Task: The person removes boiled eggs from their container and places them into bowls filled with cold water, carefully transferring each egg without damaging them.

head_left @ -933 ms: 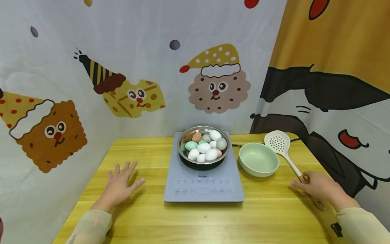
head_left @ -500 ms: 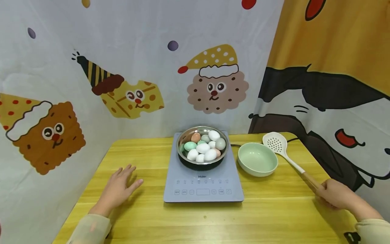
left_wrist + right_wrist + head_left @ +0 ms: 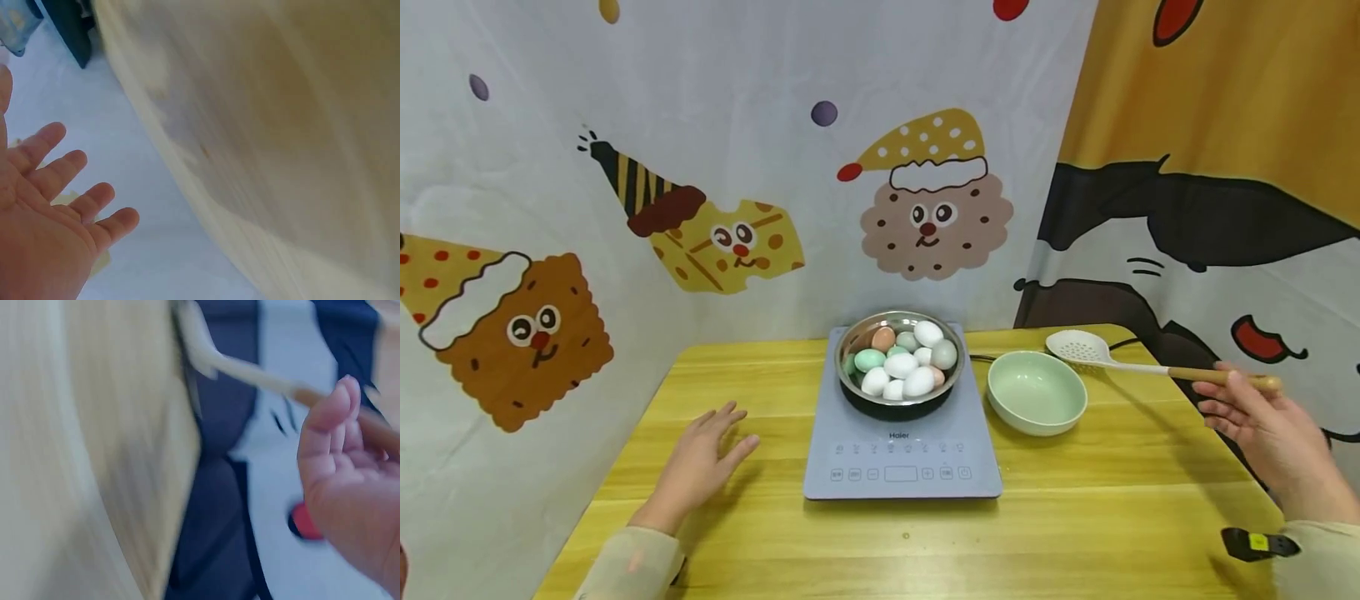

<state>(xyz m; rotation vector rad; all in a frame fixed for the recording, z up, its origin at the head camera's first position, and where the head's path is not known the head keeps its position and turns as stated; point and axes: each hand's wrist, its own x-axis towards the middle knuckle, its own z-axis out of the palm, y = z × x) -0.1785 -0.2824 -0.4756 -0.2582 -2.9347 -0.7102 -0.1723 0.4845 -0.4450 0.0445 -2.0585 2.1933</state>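
Observation:
A white skimmer (image 3: 1078, 346) with round holes and a wooden handle is held by my right hand (image 3: 1273, 425), whose thumb and fingers grip the handle near its end. The skimmer's handle slants through the right wrist view, the hand (image 3: 350, 469) curled around it. Its head hovers behind the green bowl (image 3: 1037, 392), which has nothing in it. My left hand (image 3: 703, 467) is over the left side of the table with fingers loosely spread, holding nothing; the left wrist view shows its palm and fingers (image 3: 103, 228). A steel pan (image 3: 859, 321) of white, green and brown eggs (image 3: 901, 364) sits mid-table.
Under the pan stands a grey-blue induction cooker (image 3: 901, 454) with a control panel. A black cord (image 3: 981, 358) runs behind the bowl. The wooden table (image 3: 752, 533) meets a curtain (image 3: 760, 100) with cartoon prints at back and sides.
My right hand has slid back along the skimmer's handle and lifted it off the table, swinging it to nearly level. The left hand has barely moved. Pan and bowl stand as before.

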